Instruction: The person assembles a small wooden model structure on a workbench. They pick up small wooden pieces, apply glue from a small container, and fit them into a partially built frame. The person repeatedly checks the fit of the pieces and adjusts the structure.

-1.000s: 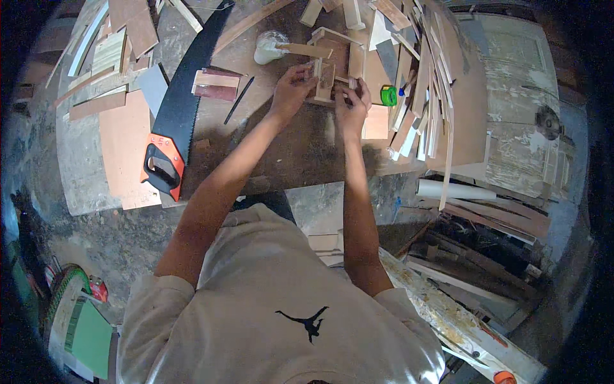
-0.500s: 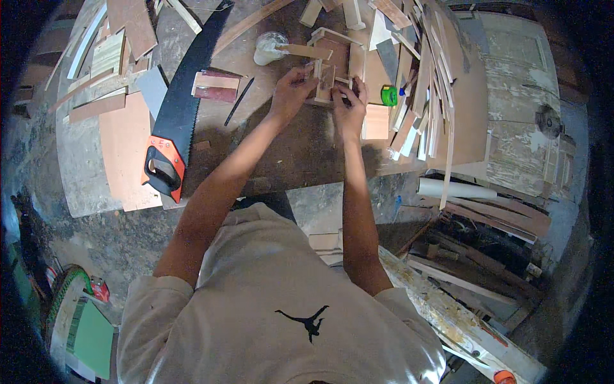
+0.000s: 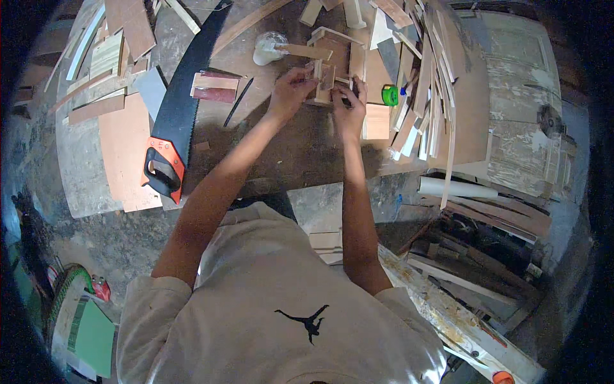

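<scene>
Your workbench (image 3: 300, 153) fills the far half of the view, littered with offcuts. A stack of wood strips (image 3: 428, 83) lies right of your hands. A handsaw (image 3: 176, 121) with an orange-and-black handle lies to the left, blade pointing far. Centre-far, your left hand (image 3: 291, 93) pinches a small wooden assembly (image 3: 325, 80), fingers closed on its left edge; your right hand (image 3: 348, 105) grips its near right side, fingers curled shut. A green tape measure (image 3: 389, 95) sits just right.
</scene>
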`<state>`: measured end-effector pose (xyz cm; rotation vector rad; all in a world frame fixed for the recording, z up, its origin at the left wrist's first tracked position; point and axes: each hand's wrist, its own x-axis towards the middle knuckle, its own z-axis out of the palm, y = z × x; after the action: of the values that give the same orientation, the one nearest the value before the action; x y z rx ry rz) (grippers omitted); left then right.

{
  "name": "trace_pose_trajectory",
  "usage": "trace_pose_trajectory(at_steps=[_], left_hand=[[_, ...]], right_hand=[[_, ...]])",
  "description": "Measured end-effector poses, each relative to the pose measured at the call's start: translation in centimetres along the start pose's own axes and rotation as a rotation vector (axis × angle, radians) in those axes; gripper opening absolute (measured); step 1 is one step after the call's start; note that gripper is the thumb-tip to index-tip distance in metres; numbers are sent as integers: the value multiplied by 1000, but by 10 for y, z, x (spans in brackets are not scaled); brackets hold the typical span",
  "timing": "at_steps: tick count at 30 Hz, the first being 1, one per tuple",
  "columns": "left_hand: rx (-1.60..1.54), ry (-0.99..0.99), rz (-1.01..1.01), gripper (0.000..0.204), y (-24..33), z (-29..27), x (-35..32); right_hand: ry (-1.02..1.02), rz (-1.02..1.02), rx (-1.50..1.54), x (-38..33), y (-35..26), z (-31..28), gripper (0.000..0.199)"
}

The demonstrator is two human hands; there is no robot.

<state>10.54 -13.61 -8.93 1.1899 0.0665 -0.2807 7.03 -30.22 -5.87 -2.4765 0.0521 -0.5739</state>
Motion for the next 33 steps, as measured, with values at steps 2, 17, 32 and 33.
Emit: trace_pose_trajectory(at_steps=[2,17,32,33], left_hand=[[-23,6,57,39,-1,1,0],[-2,38,138,33,0,4,-2],[106,-12,129,28,-4,-6,0],[74,-29,139,29,-7,-6,1]], right_hand=[[-4,11,-8,-1,2,0,18],[22,54,48,-3,4,3,18],[13,68,72,-1,-4,2,19],[19,70,76,-1,-3,3,19]])
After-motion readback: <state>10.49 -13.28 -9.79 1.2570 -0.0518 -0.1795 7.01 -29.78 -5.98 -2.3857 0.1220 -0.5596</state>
